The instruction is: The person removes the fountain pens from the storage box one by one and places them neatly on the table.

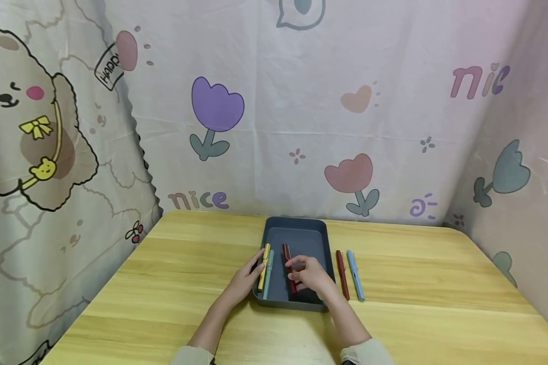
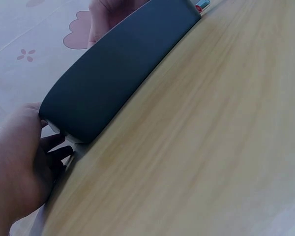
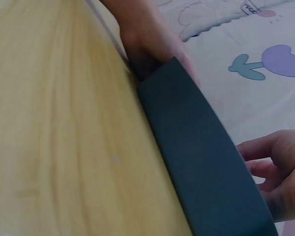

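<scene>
A dark grey rectangular tray (image 1: 297, 305) lies on the table. At its left side my left hand (image 1: 245, 278) grips the wall; in the left wrist view the fingers of the left hand (image 2: 19, 167) bend against the tray's outer side. Over the tray's middle, my right hand (image 1: 311, 276) pinches a dark red pen (image 1: 286, 252), which slants slightly, partly covered by the fingers. A yellow pen (image 1: 267, 253) and a pale teal pen (image 1: 268, 281) lie side by side along the tray's left wall. The tray's outer wall (image 3: 201, 162) hides the pens in the right wrist view.
Right of the tray, a red pen (image 1: 342, 276) and a light blue pen (image 1: 355, 276) lie on the wooden table (image 1: 429, 289). A printed curtain (image 1: 274, 101) hangs behind the table's far edge and along both sides.
</scene>
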A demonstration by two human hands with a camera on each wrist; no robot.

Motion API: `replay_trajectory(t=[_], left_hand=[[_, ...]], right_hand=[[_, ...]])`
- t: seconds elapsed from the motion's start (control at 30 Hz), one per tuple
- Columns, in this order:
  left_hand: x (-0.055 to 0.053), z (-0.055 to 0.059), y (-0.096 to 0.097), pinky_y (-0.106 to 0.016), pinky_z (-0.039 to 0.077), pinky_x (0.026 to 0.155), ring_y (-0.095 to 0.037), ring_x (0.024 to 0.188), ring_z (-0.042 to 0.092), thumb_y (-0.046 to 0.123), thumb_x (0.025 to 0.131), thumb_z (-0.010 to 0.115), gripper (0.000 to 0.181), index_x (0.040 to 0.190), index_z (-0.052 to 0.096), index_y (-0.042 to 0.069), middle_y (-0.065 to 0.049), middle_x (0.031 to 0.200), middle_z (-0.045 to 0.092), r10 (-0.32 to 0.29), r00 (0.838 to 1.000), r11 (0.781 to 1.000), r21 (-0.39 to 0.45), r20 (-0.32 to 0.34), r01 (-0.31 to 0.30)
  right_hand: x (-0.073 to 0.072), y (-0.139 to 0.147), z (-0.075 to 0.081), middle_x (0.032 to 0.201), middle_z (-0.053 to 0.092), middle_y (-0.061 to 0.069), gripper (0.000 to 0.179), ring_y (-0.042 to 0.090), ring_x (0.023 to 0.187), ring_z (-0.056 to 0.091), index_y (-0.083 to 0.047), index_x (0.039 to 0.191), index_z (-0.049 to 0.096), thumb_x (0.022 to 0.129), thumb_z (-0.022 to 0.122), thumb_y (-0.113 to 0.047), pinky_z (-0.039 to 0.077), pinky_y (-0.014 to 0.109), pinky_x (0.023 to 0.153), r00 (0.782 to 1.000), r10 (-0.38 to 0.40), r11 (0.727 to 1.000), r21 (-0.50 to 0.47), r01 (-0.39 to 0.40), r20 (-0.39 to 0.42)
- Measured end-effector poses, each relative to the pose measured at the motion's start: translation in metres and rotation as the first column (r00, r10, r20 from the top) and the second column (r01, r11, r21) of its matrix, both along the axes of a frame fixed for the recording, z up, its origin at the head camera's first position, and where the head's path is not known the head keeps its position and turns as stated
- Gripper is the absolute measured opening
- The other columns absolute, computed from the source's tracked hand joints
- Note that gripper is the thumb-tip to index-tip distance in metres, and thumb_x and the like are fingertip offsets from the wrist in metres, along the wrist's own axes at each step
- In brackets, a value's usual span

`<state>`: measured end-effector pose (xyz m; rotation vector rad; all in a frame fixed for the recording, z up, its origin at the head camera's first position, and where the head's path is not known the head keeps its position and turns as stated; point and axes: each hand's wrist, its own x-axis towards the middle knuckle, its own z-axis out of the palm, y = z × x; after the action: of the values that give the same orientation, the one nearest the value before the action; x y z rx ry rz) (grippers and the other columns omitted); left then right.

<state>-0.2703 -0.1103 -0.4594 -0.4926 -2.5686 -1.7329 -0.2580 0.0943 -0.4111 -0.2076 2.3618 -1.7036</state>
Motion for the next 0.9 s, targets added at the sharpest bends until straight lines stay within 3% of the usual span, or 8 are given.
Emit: replay_trajectory(t=[0.2,0.27,0.43,0.5,0.6,0.7,0.8,0.9], left_hand=[[0.001,-0.001,0.006,-0.053,0.023,0.102,-0.037,0.13,0.025,0.025,0.099,0.042,0.049,0.145,0.031,0.012,-0.017,0.145,0.028,-0.016,1.0,1.0,-0.001,-0.001,0.016],[0.001,-0.001,0.006,-0.052,0.028,0.099,-0.041,0.121,0.038,0.026,0.099,0.043,0.049,0.145,0.031,0.011,-0.018,0.143,0.031,-0.017,1.0,1.0,-0.004,-0.001,0.017],[0.001,-0.002,0.004,-0.052,0.032,0.094,-0.041,0.11,0.044,0.028,0.099,0.043,0.05,0.145,0.031,0.012,-0.02,0.142,0.032,-0.004,1.0,1.0,-0.005,0.007,0.004],[0.001,-0.002,0.002,-0.052,0.031,0.096,-0.037,0.119,0.039,0.028,0.099,0.043,0.05,0.145,0.031,0.013,-0.02,0.143,0.03,0.004,1.0,1.0,-0.012,0.006,-0.004],[0.002,0.0,0.0,-0.045,0.036,0.086,-0.032,0.095,0.051,0.028,0.099,0.043,0.05,0.145,0.03,0.012,-0.022,0.135,0.039,0.013,1.0,1.0,-0.025,0.012,-0.013],[0.007,0.009,0.0,-0.04,0.037,0.074,-0.021,0.066,0.044,0.025,0.099,0.043,0.05,0.145,0.03,0.009,-0.024,0.105,0.053,0.01,0.999,1.0,-0.017,0.031,-0.009],[0.016,0.022,0.002,-0.04,0.038,0.073,-0.022,0.065,0.044,0.021,0.099,0.043,0.049,0.144,0.029,0.005,-0.027,0.095,0.052,0.0,0.999,1.0,-0.01,0.043,0.001],[0.023,0.033,0.004,-0.041,0.039,0.078,-0.025,0.079,0.05,0.02,0.099,0.043,0.049,0.143,0.03,0.002,-0.028,0.108,0.052,-0.002,0.999,1.0,-0.014,0.036,0.002]], right_hand=[[0.003,0.017,0.007,0.089,0.057,0.013,0.024,0.019,0.068,0.058,0.006,0.11,0.059,0.086,0.06,0.003,0.054,0.037,0.061,0.999,-0.031,0.999,-0.014,0.031,-0.019],[0.004,0.021,0.009,0.089,0.057,0.013,0.024,0.019,0.068,0.058,0.006,0.109,0.059,0.086,0.06,0.004,0.054,0.037,0.061,0.999,-0.044,0.999,-0.013,0.044,-0.021],[0.006,0.03,0.011,0.088,0.058,0.012,0.023,0.02,0.069,0.058,0.006,0.109,0.059,0.086,0.06,0.004,0.054,0.038,0.063,0.998,-0.063,0.998,-0.013,0.063,-0.024],[0.007,0.034,0.013,0.089,0.058,0.013,0.023,0.02,0.07,0.059,0.006,0.109,0.059,0.086,0.059,0.003,0.054,0.038,0.063,0.998,-0.056,0.998,-0.013,0.055,-0.033],[0.009,0.04,0.018,0.088,0.058,0.013,0.021,0.02,0.071,0.059,0.006,0.107,0.059,0.086,0.059,0.003,0.054,0.036,0.063,0.998,-0.048,0.999,-0.012,0.047,-0.052],[0.01,0.046,0.021,0.086,0.058,0.013,0.02,0.02,0.071,0.06,0.006,0.106,0.059,0.086,0.059,0.003,0.054,0.036,0.062,0.996,-0.047,0.999,-0.007,0.047,-0.072],[0.01,0.052,0.022,0.086,0.058,0.014,0.022,0.02,0.071,0.059,0.006,0.107,0.058,0.086,0.059,0.004,0.054,0.036,0.062,0.996,-0.073,0.997,-0.005,0.072,-0.058],[0.01,0.058,0.022,0.089,0.058,0.014,0.023,0.021,0.074,0.059,0.006,0.109,0.058,0.086,0.057,0.006,0.053,0.037,0.063,0.994,-0.105,0.995,-0.003,0.105,-0.035]])
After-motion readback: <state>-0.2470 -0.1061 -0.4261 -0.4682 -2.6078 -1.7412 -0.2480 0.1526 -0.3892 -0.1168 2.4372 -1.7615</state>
